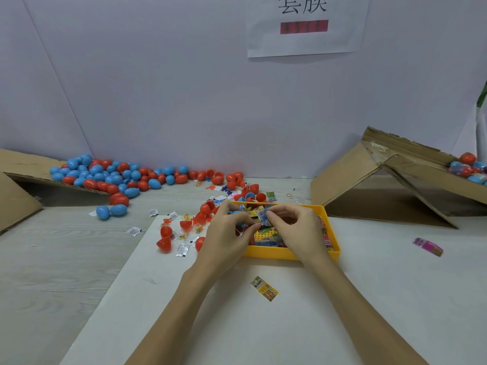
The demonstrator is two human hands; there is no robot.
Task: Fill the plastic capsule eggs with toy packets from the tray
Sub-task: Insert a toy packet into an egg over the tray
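A toy packet is pinched between fingers of left hand and right hand over the yellow tray. A blue half seems held too. Many eggs on the desk are judged unfilled; task is far from done.

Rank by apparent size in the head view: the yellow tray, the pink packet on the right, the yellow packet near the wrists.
1. yellow tray
2-3. pink packet and yellow packet: they look alike; no ranking.
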